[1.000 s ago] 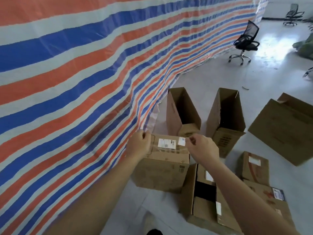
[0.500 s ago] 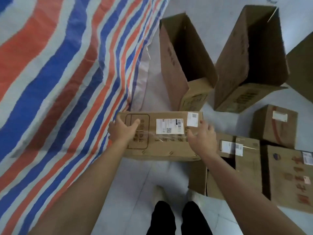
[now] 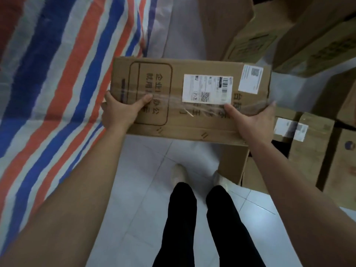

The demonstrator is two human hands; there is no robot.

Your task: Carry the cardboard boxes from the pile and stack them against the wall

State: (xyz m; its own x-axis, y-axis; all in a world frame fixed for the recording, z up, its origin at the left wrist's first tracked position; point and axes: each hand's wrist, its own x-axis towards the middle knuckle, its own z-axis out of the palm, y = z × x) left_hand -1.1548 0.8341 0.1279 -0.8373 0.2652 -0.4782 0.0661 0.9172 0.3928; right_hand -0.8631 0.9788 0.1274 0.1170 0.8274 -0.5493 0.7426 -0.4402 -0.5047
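Beside the striped tarp (image 3: 57,74), the cardboard box (image 3: 173,105) sat clamped at both ends, left hand (image 3: 121,110) and right hand (image 3: 254,120) gripping. Bare floor tile (image 3: 138,189) lay open below; other boxes (image 3: 317,151) crowded the right edge.

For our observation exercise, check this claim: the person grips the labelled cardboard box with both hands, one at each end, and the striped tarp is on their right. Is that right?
Not quite. The head view shows the striped tarp on their left. The rest holds: left hand and right hand grip the labelled cardboard box, one at each end.
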